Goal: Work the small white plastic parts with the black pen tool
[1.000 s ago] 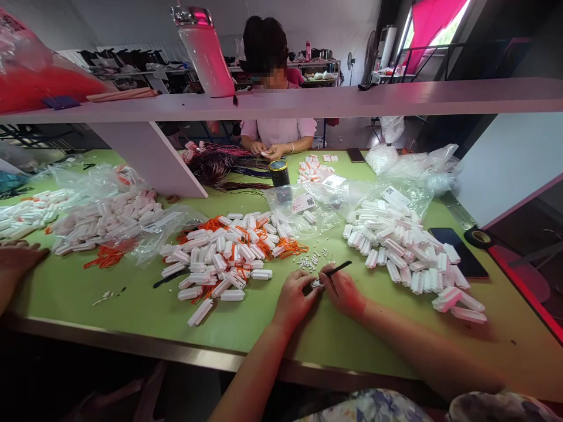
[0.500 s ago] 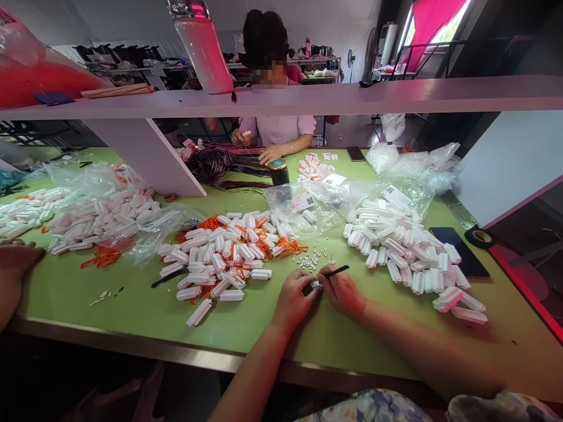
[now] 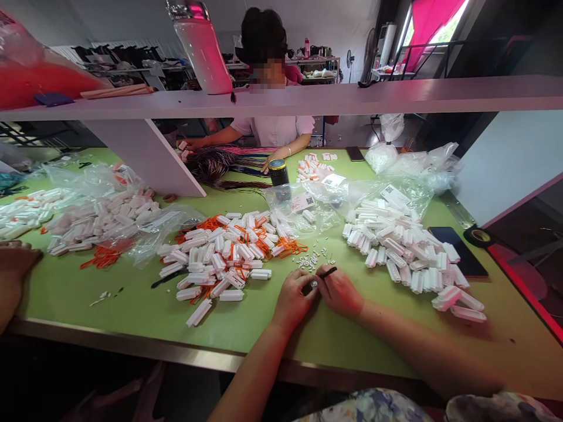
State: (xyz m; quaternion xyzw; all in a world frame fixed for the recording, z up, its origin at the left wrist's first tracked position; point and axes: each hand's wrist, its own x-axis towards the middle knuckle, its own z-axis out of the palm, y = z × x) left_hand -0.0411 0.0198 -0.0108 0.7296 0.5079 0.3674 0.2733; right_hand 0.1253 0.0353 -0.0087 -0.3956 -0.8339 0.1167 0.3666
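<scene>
My left hand [image 3: 292, 302] is closed around a small white plastic connector housing [image 3: 314, 283], most of it hidden by the fingers. My right hand [image 3: 341, 295] pinches a slim black tool [image 3: 328, 272] against the connector; its tip is hidden, so its exact kind does not show. Just beyond both hands lie scattered small white plugs [image 3: 313, 259]. To the left spreads a heap of white connector housings [image 3: 219, 258] mixed with orange clips [image 3: 292, 247]. Another heap of white housings [image 3: 396, 249] lies to the right.
Clear plastic bags [image 3: 303, 217] with labels lie behind the heaps, near a black can [image 3: 278, 173]. A dark phone-like slab [image 3: 461, 252] and a tape roll [image 3: 478, 237] are at the right. A shelf [image 3: 308, 101] crosses above. A co-worker [image 3: 275, 132] sits opposite; another person's hand [image 3: 18, 258] rests at left.
The black tool and my right hand have shifted slightly left, closer to my left hand. Across the table, the co-worker's one hand has moved out toward the wire bundle's end.
</scene>
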